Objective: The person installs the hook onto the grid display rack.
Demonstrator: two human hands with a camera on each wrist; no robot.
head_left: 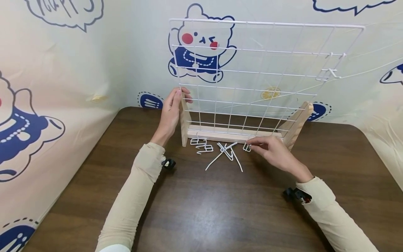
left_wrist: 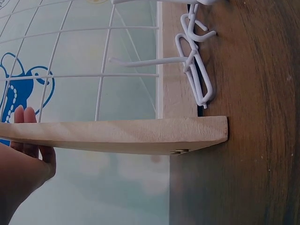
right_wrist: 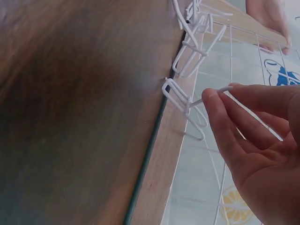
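A white wire grid rack (head_left: 267, 23) stands upright on a wooden base. My left hand (head_left: 170, 113) grips its left wooden side piece (head_left: 184, 127), fingertips showing past the edge in the left wrist view. Between right thumb and fingers, my right hand (head_left: 274, 150) pinches the prong of a small white wire hook (right_wrist: 177, 99), low in front of the base bar (head_left: 217, 134). More white wire hooks (head_left: 206, 148) lie in front of the bar at the left. In the middle, longer-pronged hooks (head_left: 224, 149) lie crossed over each other.
One white hook (head_left: 330, 73) hangs on the grid's upper right. The right wooden side piece (head_left: 299, 122) stands on the brown table (head_left: 201, 210). Behind the rack hangs a pale cloth (head_left: 138, 52) with cartoon bears.
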